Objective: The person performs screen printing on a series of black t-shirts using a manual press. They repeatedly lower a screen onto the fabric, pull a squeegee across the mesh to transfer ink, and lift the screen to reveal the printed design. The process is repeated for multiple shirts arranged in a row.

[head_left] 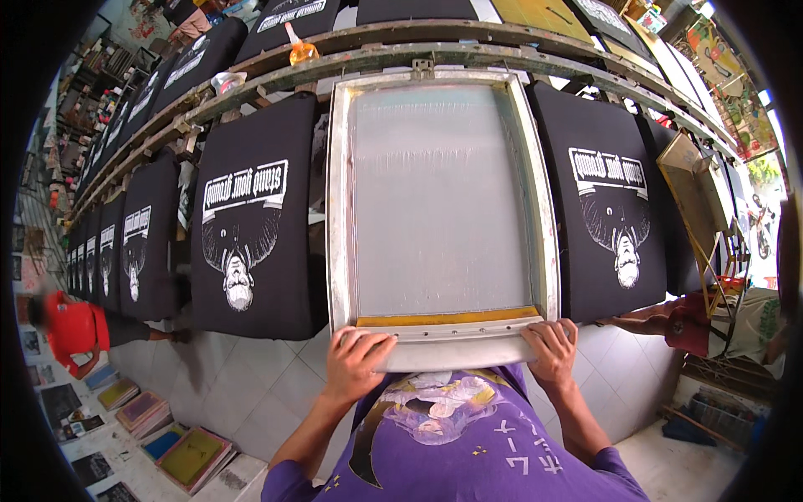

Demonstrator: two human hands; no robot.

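In front of me a silver-framed printing screen (549,251) with grey mesh lies over one of the dark boards. Along its near end runs a long metal squeegee (456,355) with a row of bolts and a yellow blade (447,319) toward the mesh. My left hand (360,358) is wrapped over the squeegee's left end, by the frame's near left corner. At the opposite end my right hand (552,349) is closed in the same way, fingers curled over the top. Whether the fingers also touch the frame I cannot tell.
Black shirts with white prints flank the screen, left (251,217) and right (611,201). Behind runs a rail (477,55) bearing an orange squeeze bottle (303,52). A person in red (71,330) is at left; another person's leg (644,320) shows at right. Stacked screens (196,460) lie lower left.
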